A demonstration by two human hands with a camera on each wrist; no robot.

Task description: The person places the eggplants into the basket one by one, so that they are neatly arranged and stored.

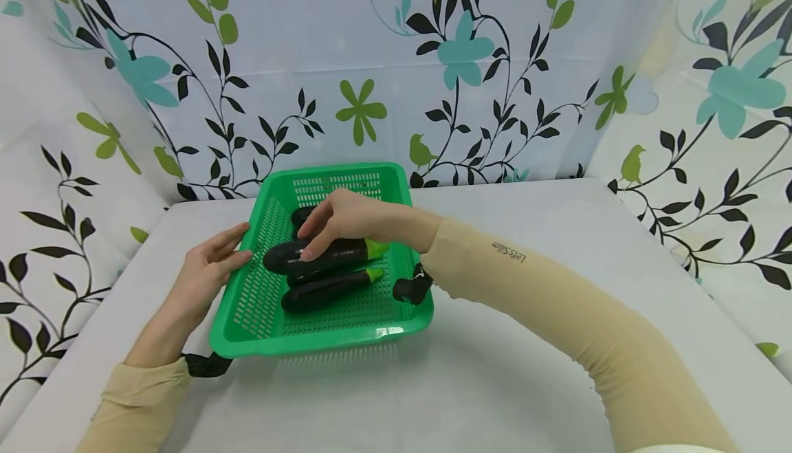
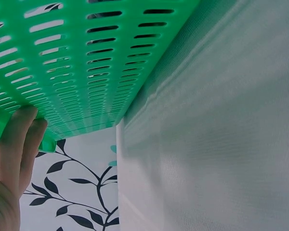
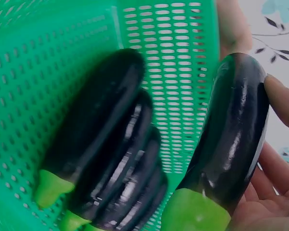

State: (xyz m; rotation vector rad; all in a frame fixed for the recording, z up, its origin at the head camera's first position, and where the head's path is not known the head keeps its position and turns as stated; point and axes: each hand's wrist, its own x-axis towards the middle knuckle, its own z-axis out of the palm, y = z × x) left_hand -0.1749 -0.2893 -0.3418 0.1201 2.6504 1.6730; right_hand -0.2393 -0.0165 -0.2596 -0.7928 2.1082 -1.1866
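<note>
A green plastic basket (image 1: pixel 318 351) stands on the table with several dark eggplants (image 1: pixel 328 291) in it, their stem ends bright green. Over them, my right hand (image 1: pixel 349 218) grips one eggplant (image 3: pixel 231 125), its thumb on one side and fingers on the other. That eggplant is raised off the others, which lie side by side in the right wrist view. My left hand (image 1: pixel 210 267) touches the basket's left side at the rim, fingers (image 2: pixel 20 139) extended against the outer wall. Part of the row is hidden under the right hand in the head view.
A white cloth covers the table (image 1: pixel 513 370). Behind and at both sides hangs a curtain (image 1: pixel 383 61) printed with leaves and flowers. Black straps (image 1: pixel 413 286) sit at the wrists, below beige sleeves.
</note>
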